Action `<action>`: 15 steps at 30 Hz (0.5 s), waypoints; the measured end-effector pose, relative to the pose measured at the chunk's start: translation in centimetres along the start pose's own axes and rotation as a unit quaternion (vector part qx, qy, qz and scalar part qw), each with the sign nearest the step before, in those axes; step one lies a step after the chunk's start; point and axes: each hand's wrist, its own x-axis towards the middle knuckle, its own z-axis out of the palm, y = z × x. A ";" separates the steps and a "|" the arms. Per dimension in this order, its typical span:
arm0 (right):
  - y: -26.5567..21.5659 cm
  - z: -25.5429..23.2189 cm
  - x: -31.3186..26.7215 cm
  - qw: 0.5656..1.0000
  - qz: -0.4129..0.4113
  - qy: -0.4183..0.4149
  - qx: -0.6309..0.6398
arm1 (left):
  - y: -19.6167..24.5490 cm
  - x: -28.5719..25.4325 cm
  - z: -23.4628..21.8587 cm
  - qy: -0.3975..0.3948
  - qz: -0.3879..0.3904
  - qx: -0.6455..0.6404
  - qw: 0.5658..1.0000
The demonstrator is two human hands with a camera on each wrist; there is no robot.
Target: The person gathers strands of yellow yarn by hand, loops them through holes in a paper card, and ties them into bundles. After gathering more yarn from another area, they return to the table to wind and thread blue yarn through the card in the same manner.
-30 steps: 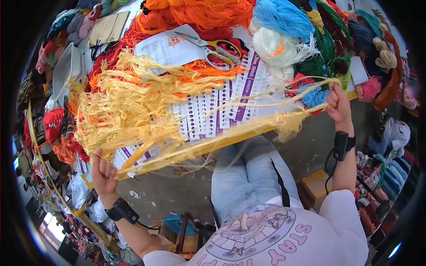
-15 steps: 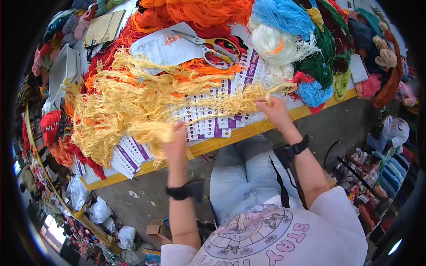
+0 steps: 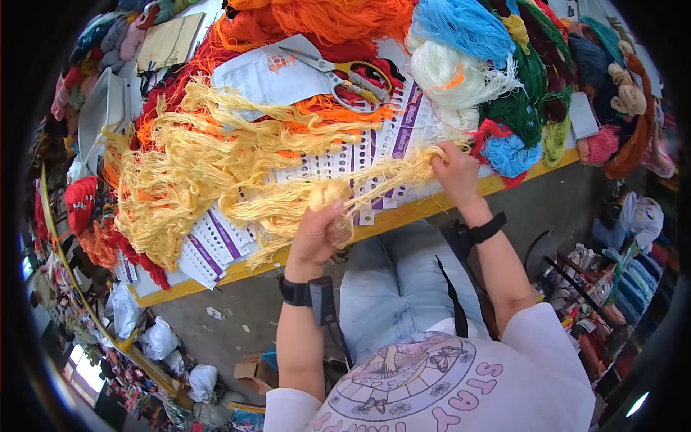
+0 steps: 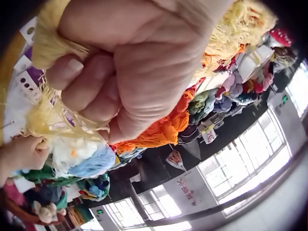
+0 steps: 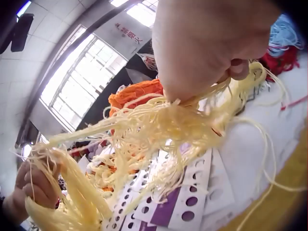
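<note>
The pale yellow thread bundle [image 3: 389, 173] spans the two hands above the front edge of the counter [image 3: 392, 218], right of its middle. The left hand [image 3: 318, 236] has its fingers curled round a thick bunch; the right hand [image 3: 458, 175] pinches the other end, where a small loop and loose strands stick out past the fingers. Gripped at two spots, the length between them is kept spread out and off most of what lies beneath, though it looks tangled and frayed near the right hand. Tails hang from the left hand's bunch towards the front edge.

Under and beside it lie punched cards with purple bands [image 3: 204, 252], partly hidden by thread, some poking over the front edge. The big yellow heap [image 3: 169, 165] fills the front left part of the counter and sits so near the held strands that they could easily snag in it. Behind, a printed sheet [image 3: 245, 79] rests on the threads, with scissors [image 3: 360, 90] lying partly on it, beyond the held strands and not in their way. Orange thread [image 3: 309, 29] is heaped at the back; white thread [image 3: 446, 79] and a small blue bundle [image 3: 512, 153] crowd the space by the right hand.
</note>
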 end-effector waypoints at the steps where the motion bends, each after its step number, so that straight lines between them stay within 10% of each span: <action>1: 0.2 -0.3 0.4 0.999 -0.014 -0.005 0.037 | 0.0 -0.7 -0.6 0.000 -0.009 -0.022 1.000; 9: -3.7 -4.3 3.3 0.859 0.141 -0.284 0.402 | -0.4 -2.1 -1.5 -0.027 0.006 -0.072 0.997; 15: -8.2 0.3 0.2 0.934 -0.099 -0.280 0.201 | -0.3 -2.5 1.0 -0.002 0.005 -0.090 0.996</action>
